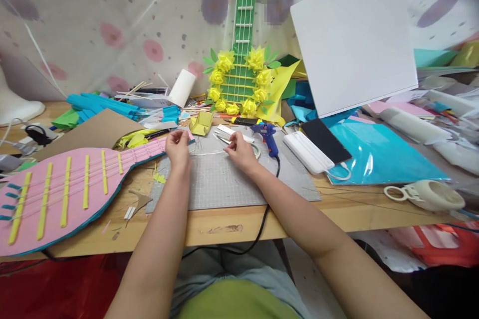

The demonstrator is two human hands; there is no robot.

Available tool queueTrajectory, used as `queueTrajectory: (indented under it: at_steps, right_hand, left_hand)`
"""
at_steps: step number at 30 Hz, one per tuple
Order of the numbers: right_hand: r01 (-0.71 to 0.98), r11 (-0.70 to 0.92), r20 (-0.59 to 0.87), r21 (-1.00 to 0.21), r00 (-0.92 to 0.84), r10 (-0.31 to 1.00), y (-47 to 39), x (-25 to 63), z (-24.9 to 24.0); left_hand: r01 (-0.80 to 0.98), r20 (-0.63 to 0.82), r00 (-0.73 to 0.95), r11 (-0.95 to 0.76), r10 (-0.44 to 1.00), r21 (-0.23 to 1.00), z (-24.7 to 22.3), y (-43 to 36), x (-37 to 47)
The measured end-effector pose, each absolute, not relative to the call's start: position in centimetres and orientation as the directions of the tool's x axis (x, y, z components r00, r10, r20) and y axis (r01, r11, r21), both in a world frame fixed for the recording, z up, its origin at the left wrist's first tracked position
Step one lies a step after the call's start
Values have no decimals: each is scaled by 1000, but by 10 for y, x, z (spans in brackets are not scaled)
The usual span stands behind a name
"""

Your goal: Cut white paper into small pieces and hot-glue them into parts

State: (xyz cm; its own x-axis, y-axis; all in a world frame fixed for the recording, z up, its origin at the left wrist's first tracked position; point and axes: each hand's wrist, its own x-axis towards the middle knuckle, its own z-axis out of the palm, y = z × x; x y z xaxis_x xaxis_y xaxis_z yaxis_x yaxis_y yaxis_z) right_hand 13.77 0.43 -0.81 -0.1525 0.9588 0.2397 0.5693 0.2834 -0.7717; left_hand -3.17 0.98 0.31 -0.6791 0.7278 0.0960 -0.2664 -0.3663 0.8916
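My left hand (pixel 177 148) is closed in a pinch over the neck end of a pink cardboard instrument (pixel 71 184) with yellow strips. My right hand (pixel 240 150) is also pinched, above the grey cutting mat (pixel 232 189). A thin whitish strand (pixel 207 153) runs between the two hands; its ends are too small to make out at the fingers. Beside my right hand lie pale-handled scissors (pixel 257 149), partly hidden by it. The blue glue gun (pixel 266 137) rests to the right, its black cable trailing off the table's front edge.
A green cardboard instrument (pixel 243 72) with yellow flowers stands at the back. To the right are a white power bank (pixel 309 152), blue wrapped sheets (pixel 377 152), a beige cup-like object (pixel 430 194) and a large white board (pixel 354 40). Brown cardboard (pixel 92 134) lies left.
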Motion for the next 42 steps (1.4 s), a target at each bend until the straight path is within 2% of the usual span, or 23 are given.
queueTrajectory:
  at_steps: [7,19,22,25,31,38,42]
  right_hand:
    - [769,282,230,-573,-179,956,12,133,-3]
    - [925,225,111,-306,-200,973,41,106,8]
    - [921,234,104,-311,-212,972,42,106,8]
    - [900,239,113,-366,-212,971,42,109,9]
    - [867,249,236,-432,-158,959,31,123,16]
    - [863,229,149,-450,-181,972,15,145,18]
    - [847,271,127,-458,-239,963,9,152,21]
  left_hand:
    - [-363,-11,-648,-296,761,883,11,4,-49]
    - [-379,-17,-559,-238,829,894,3,4,-66]
    - [-389,-18,-541,-231,841,892,2,4,-65]
    - [-366,-12,-550,-227,835,903,3,4,-64]
    - [-265,6,-622,-217,783,940,5,8,-61]
    - [-263,-3,-627,-208,779,942,2,12,-61]
    - [-326,-17,-532,-187,846,927,4,8,-59]
